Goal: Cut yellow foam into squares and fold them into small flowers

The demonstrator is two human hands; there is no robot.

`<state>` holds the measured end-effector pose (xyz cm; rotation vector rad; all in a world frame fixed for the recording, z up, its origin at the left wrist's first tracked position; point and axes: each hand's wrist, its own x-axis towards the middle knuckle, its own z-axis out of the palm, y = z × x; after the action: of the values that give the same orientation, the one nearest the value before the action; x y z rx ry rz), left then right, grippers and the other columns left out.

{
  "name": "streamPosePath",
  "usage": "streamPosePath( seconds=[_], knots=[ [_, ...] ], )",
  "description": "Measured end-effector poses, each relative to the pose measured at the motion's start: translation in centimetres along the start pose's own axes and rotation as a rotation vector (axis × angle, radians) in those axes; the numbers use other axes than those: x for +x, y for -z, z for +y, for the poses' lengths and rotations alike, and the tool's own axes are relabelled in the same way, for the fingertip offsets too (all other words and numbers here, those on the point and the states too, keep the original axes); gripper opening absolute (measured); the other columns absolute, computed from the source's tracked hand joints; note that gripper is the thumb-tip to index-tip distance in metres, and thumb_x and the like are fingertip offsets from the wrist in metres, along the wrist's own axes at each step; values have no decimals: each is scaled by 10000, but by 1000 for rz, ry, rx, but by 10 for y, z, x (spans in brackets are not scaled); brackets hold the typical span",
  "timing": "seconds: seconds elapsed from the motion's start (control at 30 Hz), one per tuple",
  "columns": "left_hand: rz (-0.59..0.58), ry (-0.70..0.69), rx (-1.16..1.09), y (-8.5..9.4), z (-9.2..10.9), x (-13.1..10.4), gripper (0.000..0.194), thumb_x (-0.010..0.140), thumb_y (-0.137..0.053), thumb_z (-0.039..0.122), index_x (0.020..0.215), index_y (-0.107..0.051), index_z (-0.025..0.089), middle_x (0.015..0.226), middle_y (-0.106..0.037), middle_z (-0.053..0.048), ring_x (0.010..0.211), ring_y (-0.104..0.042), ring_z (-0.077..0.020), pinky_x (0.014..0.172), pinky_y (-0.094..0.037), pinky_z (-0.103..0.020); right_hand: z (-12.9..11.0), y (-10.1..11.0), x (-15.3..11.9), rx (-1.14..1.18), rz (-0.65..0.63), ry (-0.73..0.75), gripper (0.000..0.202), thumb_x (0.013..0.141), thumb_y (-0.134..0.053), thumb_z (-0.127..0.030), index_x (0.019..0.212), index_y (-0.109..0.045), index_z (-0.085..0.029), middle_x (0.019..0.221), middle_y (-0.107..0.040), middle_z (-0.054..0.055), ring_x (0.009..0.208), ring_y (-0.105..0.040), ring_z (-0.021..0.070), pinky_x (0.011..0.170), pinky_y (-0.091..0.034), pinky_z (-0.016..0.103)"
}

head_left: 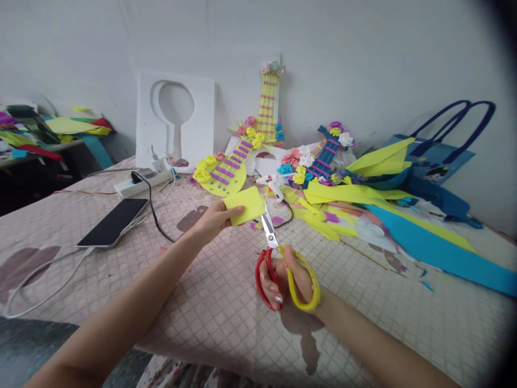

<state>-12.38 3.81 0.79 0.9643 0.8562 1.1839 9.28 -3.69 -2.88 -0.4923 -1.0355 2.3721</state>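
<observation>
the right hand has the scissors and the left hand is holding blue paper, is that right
Not quite: in the head view, the paper in the left hand is yellow, not blue. The right hand does have the scissors.

Bare forearms [153, 291], hands [213, 220] with shiny fingernails [278, 299], and pale, red-flecked patterned clothing [177, 374] below.

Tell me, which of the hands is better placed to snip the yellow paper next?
The right hand, I'd say: it holds the scissors, whose tips are by the edge of the yellow paper. The left hand is busy pinching that paper.
</observation>
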Motion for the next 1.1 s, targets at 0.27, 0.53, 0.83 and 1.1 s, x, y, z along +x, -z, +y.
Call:
streamPosePath(
  seconds=[0.27, 0.53, 0.83, 1.1],
  knots=[
    [-62, 34, 1, 0, 0, 0, 380, 698, -727, 199, 1059, -655, 105, 1041, -686, -130, 856, -662, -194, 728, -531, -253, -1, 0, 1, 12, -19, 14, 769, 745, -218, -812, 784, -567, -128, 539, -436, -29, 403, -407, 81, 421, -418, 239],
    [-79, 51, -11, 0, 1, 0, 359, 690, -728, 187, 1029, -666, 87, 987, -700, -129, 842, -667, -192, 710, -534, -241, -3, -1, 0, 27, -33, 17, 751, 756, -212, -803, 771, -557, -136, 537, -418, -35, 403, -405, 83, 414, -416, 230],
    [-47, 48, 6, 1, 1, 1, 355, 683, -740, 196, 1017, -671, 97, 1004, -697, -126, 843, -662, -184, 722, -535, -239, 2, 5, 3, 56, -34, 9, 658, 752, -302, -789, 707, -503, -164, 479, -372, -70, 342, -326, 59, 339, -384, 197],
    [-72, 19, 61, 5, 0, 1, 350, 708, -722, 219, 1030, -667, 96, 1017, -688, -138, 872, -656, -202, 724, -526, -260, 5, 6, 5, 63, -37, 4, 639, 713, -335, -809, 685, -459, -182, 443, -343, -91, 305, -271, 47, 300, -356, 186]
  ],
)
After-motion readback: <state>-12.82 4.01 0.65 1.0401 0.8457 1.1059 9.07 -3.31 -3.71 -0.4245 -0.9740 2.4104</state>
